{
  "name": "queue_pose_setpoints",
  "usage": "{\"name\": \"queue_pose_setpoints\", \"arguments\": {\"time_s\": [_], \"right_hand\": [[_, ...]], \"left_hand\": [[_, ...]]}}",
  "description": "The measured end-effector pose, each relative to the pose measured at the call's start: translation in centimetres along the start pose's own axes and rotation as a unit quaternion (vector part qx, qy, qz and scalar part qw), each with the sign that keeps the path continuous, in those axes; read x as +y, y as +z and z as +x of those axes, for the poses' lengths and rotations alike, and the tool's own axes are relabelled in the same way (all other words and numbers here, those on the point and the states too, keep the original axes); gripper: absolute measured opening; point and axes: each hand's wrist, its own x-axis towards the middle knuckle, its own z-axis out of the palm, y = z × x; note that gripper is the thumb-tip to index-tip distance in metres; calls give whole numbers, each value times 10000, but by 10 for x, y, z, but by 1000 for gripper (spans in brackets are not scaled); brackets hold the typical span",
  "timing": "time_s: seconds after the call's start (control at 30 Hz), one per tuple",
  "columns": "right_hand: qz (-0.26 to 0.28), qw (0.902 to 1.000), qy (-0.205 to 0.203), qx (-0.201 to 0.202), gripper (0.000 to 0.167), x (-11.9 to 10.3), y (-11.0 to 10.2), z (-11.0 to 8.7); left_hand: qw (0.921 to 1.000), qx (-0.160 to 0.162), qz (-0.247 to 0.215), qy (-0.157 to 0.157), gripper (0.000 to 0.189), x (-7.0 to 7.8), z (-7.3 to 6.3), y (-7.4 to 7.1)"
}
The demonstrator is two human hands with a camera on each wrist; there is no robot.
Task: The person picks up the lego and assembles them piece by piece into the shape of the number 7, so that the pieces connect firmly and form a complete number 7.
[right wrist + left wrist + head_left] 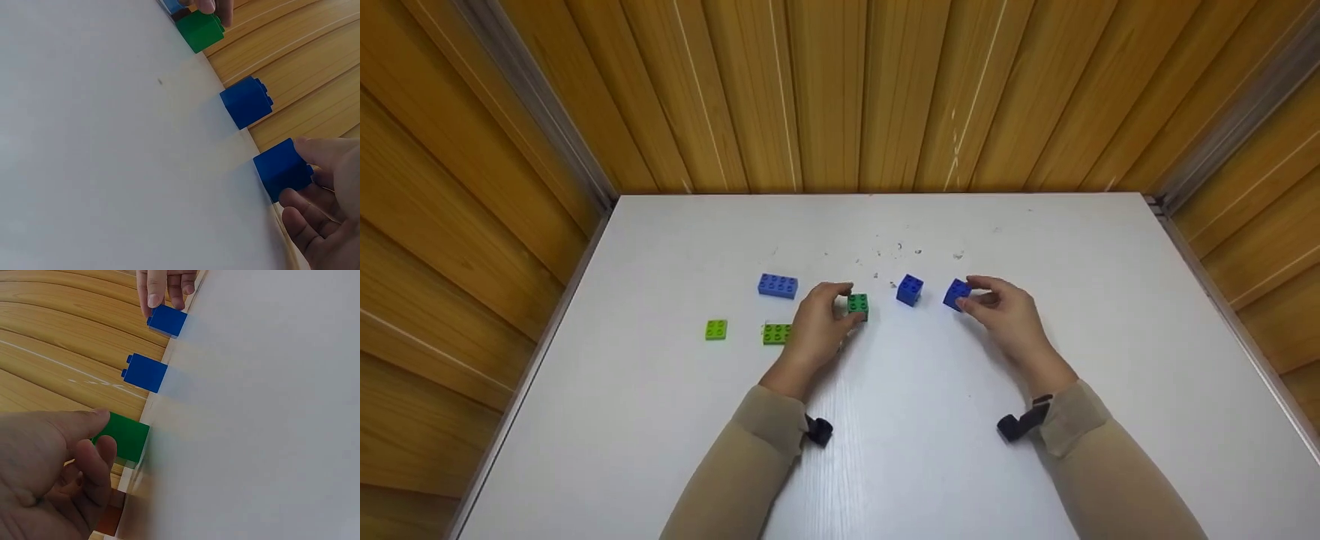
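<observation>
My left hand (816,324) pinches a green toy building brick (858,304) between thumb and fingers, near the middle of the white table. To its right stands a dark blue brick (910,289), touched by neither hand. My right hand (1006,309) grips a second dark blue brick (957,294) by its sides with thumb and fingertips. In the left wrist view the green brick (128,439) shows its smooth side, low over the tabletop. The right wrist view has the gripped blue brick (281,170) at the table surface, its studs facing the wooden wall.
Left of my left hand lie a lighter blue brick (778,286), a lime green brick (776,334) partly hidden by that hand, and a small square lime brick (716,329). Dark marks dot the white table (915,465) behind the bricks. A wood-panelled wall (825,97) borders the far edge.
</observation>
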Motion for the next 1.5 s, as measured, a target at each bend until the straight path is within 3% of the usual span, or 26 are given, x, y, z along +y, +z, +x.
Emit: {"name": "queue_pose_setpoints", "arguments": {"time_s": [0.2, 0.6, 0.87, 1.33, 1.5], "right_hand": [[-208, 9996, 89, 156, 51, 0, 0, 4], [-582, 9982, 82, 108, 54, 2, 2, 3], [-323, 9993, -3, 171, 53, -3, 3, -3], [143, 9976, -603, -307, 45, -13, 8, -13], [175, 9913, -1221, -452, 40, -22, 14, -20]], "left_hand": [[9996, -187, -97, 180, 45, -2, 0, -2], [9964, -716, -216, 391, 40, -6, -5, -1], [9910, -1125, -373, 620, 37, -3, -10, 1], [9808, -1697, -625, 733, 40, 1, -18, 8], [9788, -1790, -652, 754, 42, 2, -22, 12]]}}
